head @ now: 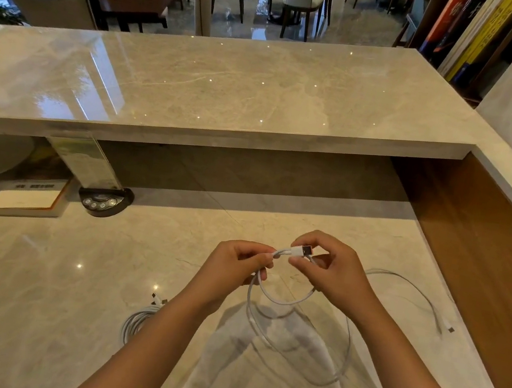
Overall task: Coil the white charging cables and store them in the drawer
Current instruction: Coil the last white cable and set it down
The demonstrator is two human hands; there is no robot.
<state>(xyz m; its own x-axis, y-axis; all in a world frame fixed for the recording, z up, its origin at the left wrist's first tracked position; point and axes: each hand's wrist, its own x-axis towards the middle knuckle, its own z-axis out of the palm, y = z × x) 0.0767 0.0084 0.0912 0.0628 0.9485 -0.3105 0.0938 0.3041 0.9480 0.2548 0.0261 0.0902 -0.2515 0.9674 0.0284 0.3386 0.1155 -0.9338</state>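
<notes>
Both hands hold one white charging cable (278,301) above the marble desk (33,276). My right hand (333,269) pinches its USB plug (301,251). My left hand (236,266) grips the cord just left of the plug. Loops of the cable hang below the hands and its far end (448,326) trails right across the desk. A second white cable (137,319) lies coiled on the desk left of my left forearm, which partly covers it. No drawer is in view.
A raised marble counter (231,89) runs across behind the desk. Under it at the left stand a white box (25,202), a round button panel (104,201) and a clear sign holder (85,160). A wooden side wall (488,264) borders the right.
</notes>
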